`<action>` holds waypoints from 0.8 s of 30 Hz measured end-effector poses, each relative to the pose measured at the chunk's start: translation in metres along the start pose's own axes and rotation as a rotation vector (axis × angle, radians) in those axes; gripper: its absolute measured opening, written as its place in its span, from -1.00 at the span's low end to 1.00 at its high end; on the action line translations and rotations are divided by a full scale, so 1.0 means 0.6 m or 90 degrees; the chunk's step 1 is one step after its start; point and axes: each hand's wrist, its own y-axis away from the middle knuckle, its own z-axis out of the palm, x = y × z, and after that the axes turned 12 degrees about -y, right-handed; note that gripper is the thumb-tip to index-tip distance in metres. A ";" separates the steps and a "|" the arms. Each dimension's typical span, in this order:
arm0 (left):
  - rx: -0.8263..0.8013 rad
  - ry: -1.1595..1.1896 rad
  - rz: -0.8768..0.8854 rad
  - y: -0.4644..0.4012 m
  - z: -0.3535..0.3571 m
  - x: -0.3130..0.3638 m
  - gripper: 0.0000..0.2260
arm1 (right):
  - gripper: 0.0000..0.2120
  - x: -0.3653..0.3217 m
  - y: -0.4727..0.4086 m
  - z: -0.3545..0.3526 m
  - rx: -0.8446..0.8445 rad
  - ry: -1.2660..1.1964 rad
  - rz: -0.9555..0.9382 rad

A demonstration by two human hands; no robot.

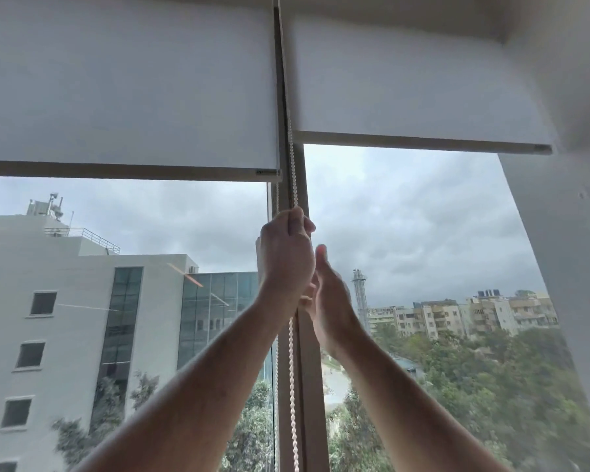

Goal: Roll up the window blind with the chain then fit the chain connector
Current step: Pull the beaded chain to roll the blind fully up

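While the right-hand blind (406, 86) hangs partly raised, the left hand (286, 253) grips the bead chain (291, 369) beside the window's centre post; the right hand (327, 294), fingers straight, reaches just below. Rolling is unfinished; no connector is visible.

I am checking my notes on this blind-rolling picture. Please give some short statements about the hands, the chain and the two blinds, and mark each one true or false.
1. The left hand grips the bead chain. True.
2. The right hand is higher than the left hand. False: it sits lower, beside the left wrist.
3. The right blind is raised higher than the left blind. True.
4. Both blinds are fully rolled up. False: both cover the upper part of the glass.
5. The chain hangs along the window frame between the panes. True.
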 end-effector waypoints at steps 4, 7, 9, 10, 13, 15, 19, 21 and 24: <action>-0.011 0.033 0.012 0.034 0.011 -0.029 -0.64 | -0.48 -0.078 -0.048 0.029 0.054 -0.117 0.034; -0.013 0.043 0.036 0.054 0.002 -0.049 -0.66 | -0.65 -0.137 -0.080 0.059 0.056 -0.145 0.049; -0.017 0.037 0.016 0.062 -0.005 -0.058 -0.68 | -0.73 -0.159 -0.098 0.075 0.039 -0.101 0.060; -0.021 0.032 0.011 0.066 -0.009 -0.060 -0.68 | -0.74 -0.165 -0.104 0.083 0.035 -0.090 0.068; -0.031 0.029 0.026 0.068 -0.019 -0.056 -0.68 | -0.70 -0.164 -0.113 0.108 0.060 -0.038 0.035; -0.050 0.050 0.024 0.064 -0.025 -0.054 -0.67 | -0.64 -0.159 -0.116 0.121 0.083 0.070 -0.073; -0.154 0.193 -0.064 0.054 -0.045 -0.058 -0.66 | -0.61 -0.153 -0.116 0.133 0.124 0.144 -0.198; -0.161 0.220 -0.121 0.042 -0.061 -0.061 -0.64 | -0.63 -0.146 -0.109 0.132 0.124 0.133 -0.201; -0.136 0.206 -0.158 0.011 -0.075 -0.052 -0.60 | -0.67 -0.126 -0.086 0.124 0.130 0.129 -0.187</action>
